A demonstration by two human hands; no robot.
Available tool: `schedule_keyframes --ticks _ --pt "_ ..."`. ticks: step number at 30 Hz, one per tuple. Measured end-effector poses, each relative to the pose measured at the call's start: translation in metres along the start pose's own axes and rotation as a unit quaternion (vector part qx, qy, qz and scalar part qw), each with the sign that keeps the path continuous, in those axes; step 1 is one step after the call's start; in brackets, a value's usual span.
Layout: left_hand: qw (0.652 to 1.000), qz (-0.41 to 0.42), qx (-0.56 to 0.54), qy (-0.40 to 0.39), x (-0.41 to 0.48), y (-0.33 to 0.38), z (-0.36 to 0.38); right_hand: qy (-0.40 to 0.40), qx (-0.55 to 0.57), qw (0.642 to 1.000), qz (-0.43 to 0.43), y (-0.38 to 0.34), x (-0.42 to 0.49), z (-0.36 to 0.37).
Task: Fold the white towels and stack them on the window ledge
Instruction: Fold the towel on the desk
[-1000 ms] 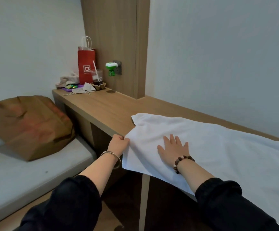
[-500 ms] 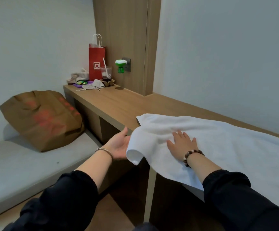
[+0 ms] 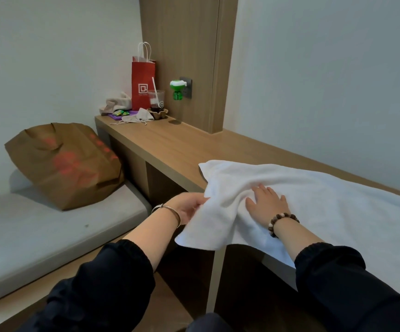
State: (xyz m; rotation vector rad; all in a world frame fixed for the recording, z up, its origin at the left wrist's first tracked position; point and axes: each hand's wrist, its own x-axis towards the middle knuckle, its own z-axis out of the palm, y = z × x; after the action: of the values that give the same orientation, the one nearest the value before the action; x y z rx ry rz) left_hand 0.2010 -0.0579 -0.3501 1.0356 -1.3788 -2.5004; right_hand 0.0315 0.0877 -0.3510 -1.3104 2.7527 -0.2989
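Red bag [image 3: 144, 73], square logo [image 3: 143, 88]; white towel [image 3: 313, 200].

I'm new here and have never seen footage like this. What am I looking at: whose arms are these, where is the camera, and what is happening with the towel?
There is no machine here: a person works with bare hands, and the camera sits on their head, looking forward and down, so both arms reach in from below. A white towel lies spread on a long wooden ledge, its near edge hanging over the front. The right hand lies flat on the towel, pinning it. The left hand grips the towel's left end and lifts it, apparently to fold it over. At the ledge's far end stand a red bag and a cup with a straw. Left of the ledge, a brown bag rests on a grey mattress.
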Motion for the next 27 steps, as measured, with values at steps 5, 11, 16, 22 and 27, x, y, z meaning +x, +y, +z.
schedule_keyframes --ticks 5,11,16,22,27 --pt "0.907 0.297 0.064 0.292 -0.007 0.011 -0.026 0.010 0.014 1.000 0.001 0.000 0.000 0.001" --pt "0.841 0.035 0.513 0.172 0.004 -0.013 -0.059 0.014 0.008 1.000 -0.006 -0.001 0.001 0.000" --pt "0.766 0.202 0.495 0.357 0.025 0.007 -0.037 -0.011 -0.016 1.000 -0.007 0.000 0.002 0.001" --pt "0.827 0.150 0.430 0.329 0.044 0.030 -0.011 -0.050 -0.057 0.997 -0.017 0.003 0.004 0.002" --pt "0.780 0.187 0.469 0.370 0.053 0.047 -0.013 -0.055 -0.073 0.995 -0.042 0.008 0.004 0.002"
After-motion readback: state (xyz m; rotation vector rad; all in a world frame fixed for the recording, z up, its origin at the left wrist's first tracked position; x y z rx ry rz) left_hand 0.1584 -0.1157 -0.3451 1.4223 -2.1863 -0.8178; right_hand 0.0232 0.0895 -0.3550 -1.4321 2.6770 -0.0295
